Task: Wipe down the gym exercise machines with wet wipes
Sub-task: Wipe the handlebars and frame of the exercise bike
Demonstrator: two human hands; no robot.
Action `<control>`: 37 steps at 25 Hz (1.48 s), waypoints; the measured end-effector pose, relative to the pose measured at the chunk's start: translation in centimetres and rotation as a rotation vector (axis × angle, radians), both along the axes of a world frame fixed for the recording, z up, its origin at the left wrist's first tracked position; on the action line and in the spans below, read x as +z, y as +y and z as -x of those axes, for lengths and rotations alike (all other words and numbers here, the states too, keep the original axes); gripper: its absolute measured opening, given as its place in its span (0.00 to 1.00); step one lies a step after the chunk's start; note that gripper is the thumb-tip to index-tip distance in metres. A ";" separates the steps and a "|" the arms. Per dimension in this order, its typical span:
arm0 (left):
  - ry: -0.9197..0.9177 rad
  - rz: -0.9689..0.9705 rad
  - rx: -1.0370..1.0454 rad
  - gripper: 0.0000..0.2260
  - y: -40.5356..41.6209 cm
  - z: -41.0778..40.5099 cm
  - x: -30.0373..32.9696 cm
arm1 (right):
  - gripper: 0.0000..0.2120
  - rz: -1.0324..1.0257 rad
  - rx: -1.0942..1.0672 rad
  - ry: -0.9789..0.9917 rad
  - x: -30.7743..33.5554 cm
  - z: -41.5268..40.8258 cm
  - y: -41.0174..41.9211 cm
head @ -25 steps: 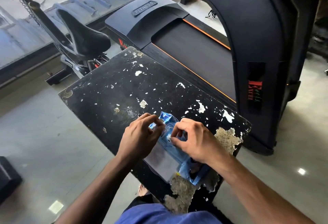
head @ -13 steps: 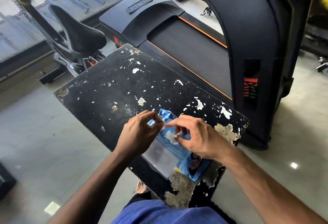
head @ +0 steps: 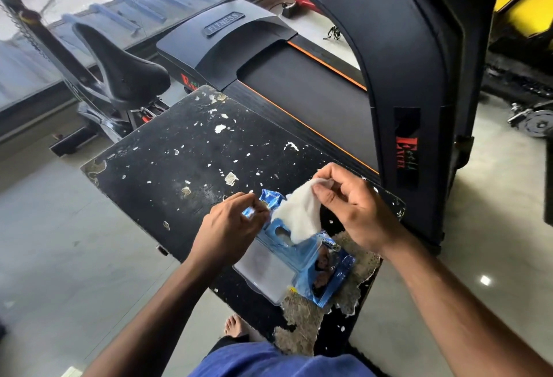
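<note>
Gym floor, with a black treadmill (head: pixel 314 98) and an exercise-bike saddle (head: pixel 125 68) behind a chipped black board (head: pixel 167 167). On the board, a blue wet-wipes pack (head: pixel 326 269), pinned at its far end by the left hand (head: pixel 230 227), fingers curled. Just above the pack's opening, a white wipe (head: pixel 299 215), pinched by the right hand (head: pixel 353 206).

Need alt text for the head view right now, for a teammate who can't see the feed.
The right hand pinches a white wet wipe, drawing it up out of a blue wipes pack that the left hand holds at its top end. The pack lies on a chipped black table, with a treadmill and an exercise bike saddle beyond.
</note>
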State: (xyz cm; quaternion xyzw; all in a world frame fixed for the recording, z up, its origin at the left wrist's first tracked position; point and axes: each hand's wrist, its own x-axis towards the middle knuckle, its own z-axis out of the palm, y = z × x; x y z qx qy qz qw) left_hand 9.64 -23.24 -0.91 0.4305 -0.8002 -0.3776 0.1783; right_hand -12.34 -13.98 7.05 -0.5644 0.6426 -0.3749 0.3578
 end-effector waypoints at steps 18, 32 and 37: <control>0.131 0.060 0.256 0.10 3.2 -3.0 3.5 | 0.06 0.245 -0.013 0.310 1.0 1.6 -1.6; 0.545 -0.116 0.677 0.16 15.6 1.2 7.5 | 0.06 -0.126 0.402 -0.674 3.8 2.4 0.6; 0.661 -0.264 0.711 0.18 20.6 0.5 8.1 | 0.05 -0.180 0.573 -0.608 4.9 -0.6 2.9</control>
